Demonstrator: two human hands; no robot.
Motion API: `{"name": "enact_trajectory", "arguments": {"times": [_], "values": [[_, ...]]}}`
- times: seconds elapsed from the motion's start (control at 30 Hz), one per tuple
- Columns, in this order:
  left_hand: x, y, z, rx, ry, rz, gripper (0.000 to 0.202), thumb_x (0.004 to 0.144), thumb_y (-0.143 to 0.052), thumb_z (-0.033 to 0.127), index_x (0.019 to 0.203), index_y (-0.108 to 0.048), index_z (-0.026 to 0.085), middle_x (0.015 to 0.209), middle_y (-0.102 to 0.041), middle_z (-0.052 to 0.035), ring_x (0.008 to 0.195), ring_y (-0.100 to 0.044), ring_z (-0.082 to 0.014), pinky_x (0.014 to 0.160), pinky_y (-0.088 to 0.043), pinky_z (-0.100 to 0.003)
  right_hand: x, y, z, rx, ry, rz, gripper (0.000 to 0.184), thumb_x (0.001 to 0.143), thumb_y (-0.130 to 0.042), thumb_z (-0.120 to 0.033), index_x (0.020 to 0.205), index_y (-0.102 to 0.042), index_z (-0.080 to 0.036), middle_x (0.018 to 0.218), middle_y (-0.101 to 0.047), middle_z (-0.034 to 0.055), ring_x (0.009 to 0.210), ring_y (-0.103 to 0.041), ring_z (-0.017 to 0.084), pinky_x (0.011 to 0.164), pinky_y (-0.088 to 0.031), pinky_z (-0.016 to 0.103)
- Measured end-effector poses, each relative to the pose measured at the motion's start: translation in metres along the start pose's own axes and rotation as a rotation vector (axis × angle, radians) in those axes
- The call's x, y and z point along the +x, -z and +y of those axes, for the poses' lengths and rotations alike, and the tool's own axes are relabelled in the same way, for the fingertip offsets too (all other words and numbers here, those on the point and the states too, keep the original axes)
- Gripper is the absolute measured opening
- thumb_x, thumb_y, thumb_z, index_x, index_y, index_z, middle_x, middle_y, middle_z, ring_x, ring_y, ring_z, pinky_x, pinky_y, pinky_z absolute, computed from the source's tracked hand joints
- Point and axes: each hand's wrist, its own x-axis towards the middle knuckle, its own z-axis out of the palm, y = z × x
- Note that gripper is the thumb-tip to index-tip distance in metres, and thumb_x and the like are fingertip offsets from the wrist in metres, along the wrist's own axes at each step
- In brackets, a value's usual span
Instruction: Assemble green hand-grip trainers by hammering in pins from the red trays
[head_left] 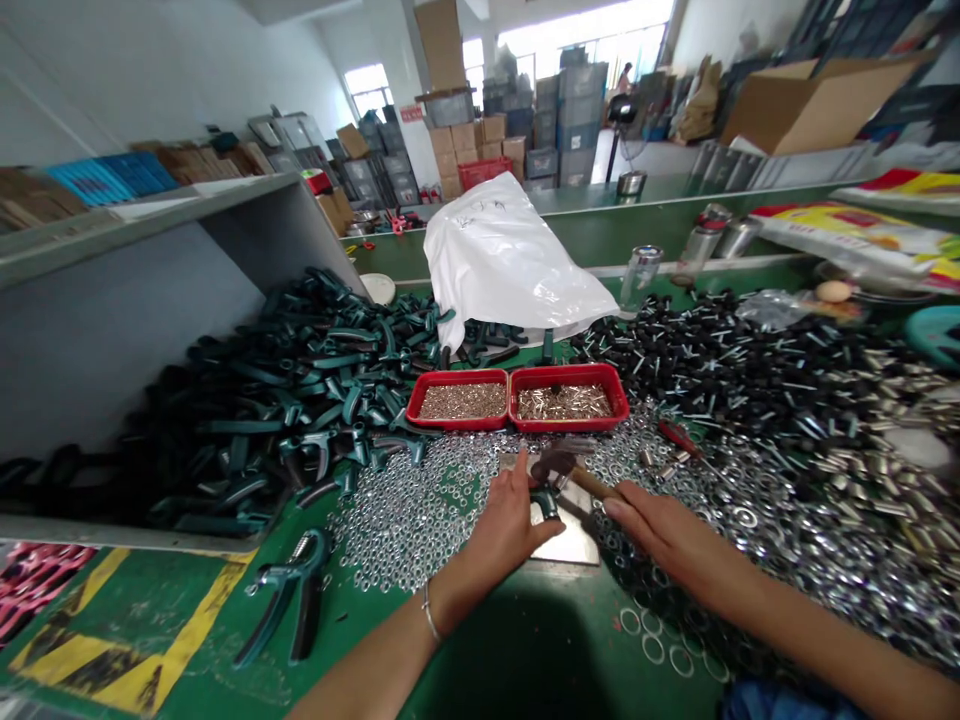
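L hand [510, 525] clamped on green spring grip [545, 503], on steel plate [566, 535]; R hand [667, 535] clamped on hammer [589, 482]; 2 red trays [457, 378] ahead.

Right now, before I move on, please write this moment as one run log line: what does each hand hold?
left hand: dark green plastic grip on metal plate | right hand: wooden-handled hammer

A white plastic bag [510, 262] lies heaped near a glass jar [640, 277]. Grey crates [562, 125] and cardboard cartons [459, 140] stand stacked farther back.
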Motion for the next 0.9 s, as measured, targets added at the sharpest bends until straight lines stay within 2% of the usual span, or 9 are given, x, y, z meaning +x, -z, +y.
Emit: {"name": "enact_trajectory", "arguments": {"times": [0.17, 0.3, 0.37, 0.47, 0.5, 0.6, 0.67, 0.8, 0.9], "values": [[0.002, 0.004, 0.007, -0.004, 0.017, -0.016, 0.109, 0.072, -0.078, 0.034, 0.154, -0.010, 0.011, 0.118, -0.057, -0.0156, 0.118, -0.048, -0.0331, 0.108, -0.032, -0.052, 0.001, -0.012, 0.016, 0.069, -0.077, 0.022, 0.038, 0.095, -0.039, -0.056, 0.087, -0.056, -0.022, 0.072, -0.066, 0.0054, 0.064, -0.062, 0.022, 0.062, -0.044, 0.031], [-0.002, 0.007, 0.008, -0.049, 0.037, -0.008, 0.105, 0.070, -0.080, 0.032, 0.153, -0.018, 0.013, 0.116, -0.058, -0.0136, 0.116, -0.049, -0.0324, 0.107, -0.034, -0.052, 0.000, -0.019, 0.042, 0.315, -0.220, -0.019, 0.053, 0.095, -0.025, -0.063, 0.090, -0.059, -0.023, 0.061, -0.061, 0.0007, 0.047, -0.053, 0.018, 0.051, -0.045, 0.031], [-0.009, 0.007, 0.011, -0.094, 0.065, 0.029, 0.099, 0.071, -0.080, 0.034, 0.151, -0.024, 0.015, 0.116, -0.058, -0.0128, 0.115, -0.049, -0.0318, 0.106, -0.035, -0.051, 0.001, -0.017, 0.051, 0.193, -0.161, 0.173, 0.050, 0.092, -0.036, -0.064, 0.097, -0.062, -0.022, 0.076, -0.067, 0.0064, 0.064, -0.062, 0.023, 0.065, -0.052, 0.039], [-0.025, 0.003, 0.022, -0.204, 0.067, 0.170, 0.090, 0.076, -0.076, 0.037, 0.149, -0.026, 0.020, 0.117, -0.056, -0.0107, 0.112, -0.051, -0.0280, 0.104, -0.040, -0.048, 0.007, -0.011, 0.042, 0.056, 0.030, 0.466, 0.048, 0.085, -0.055, -0.058, 0.113, -0.064, -0.021, 0.110, -0.066, 0.0139, 0.107, -0.059, 0.033, 0.097, -0.043, 0.050], [-0.031, 0.000, 0.027, -0.234, 0.042, 0.216, 0.089, 0.077, -0.075, 0.037, 0.149, -0.025, 0.021, 0.118, -0.055, -0.0104, 0.111, -0.051, -0.0270, 0.103, -0.041, -0.047, 0.009, -0.009, 0.034, 0.114, 0.048, 0.442, 0.047, 0.085, -0.055, -0.056, 0.117, -0.063, -0.022, 0.111, -0.066, 0.0129, 0.107, -0.059, 0.032, 0.097, -0.044, 0.049], [-0.047, -0.010, 0.037, -0.239, -0.087, 0.256, 0.089, 0.076, -0.076, 0.042, 0.147, -0.027, 0.022, 0.123, -0.052, -0.0117, 0.114, -0.050, -0.0287, 0.103, -0.043, -0.049, 0.015, -0.010, 0.004, 0.422, 0.027, 0.107, 0.036, 0.093, -0.049, -0.051, 0.108, -0.064, -0.022, 0.087, -0.069, 0.0053, 0.082, -0.066, 0.023, 0.078, -0.054, 0.037], [-0.052, -0.010, 0.038, -0.204, -0.136, 0.221, 0.090, 0.074, -0.077, 0.047, 0.146, -0.029, 0.021, 0.124, -0.052, -0.0138, 0.115, -0.050, -0.0313, 0.101, -0.044, -0.053, 0.017, -0.015, -0.009, 0.480, 0.043, 0.049, 0.030, 0.093, -0.050, -0.048, 0.097, -0.063, -0.021, 0.077, -0.067, 0.0019, 0.073, -0.066, 0.020, 0.071, -0.055, 0.032], [-0.030, 0.028, 0.027, -0.138, -0.186, 0.072, 0.078, 0.082, -0.070, 0.048, 0.146, -0.034, 0.022, 0.125, -0.054, -0.0133, 0.112, -0.053, -0.0275, 0.097, -0.049, -0.047, 0.009, -0.025, -0.004, 0.213, 0.280, 0.394, 0.017, 0.090, -0.057, -0.032, 0.103, -0.062, -0.024, 0.099, -0.071, 0.0043, 0.094, -0.068, 0.022, 0.084, -0.055, 0.033], [0.031, 0.082, 0.011, 0.062, -0.225, 0.089, 0.036, 0.096, -0.050, 0.039, 0.128, -0.056, 0.023, 0.121, -0.059, -0.0092, 0.114, -0.054, -0.0236, 0.099, -0.047, -0.042, -0.001, -0.028, 0.007, 0.111, 0.449, 0.515, 0.024, 0.088, -0.059, -0.025, 0.111, -0.062, -0.029, 0.109, -0.072, 0.0042, 0.103, -0.068, 0.023, 0.091, -0.055, 0.035]]}}
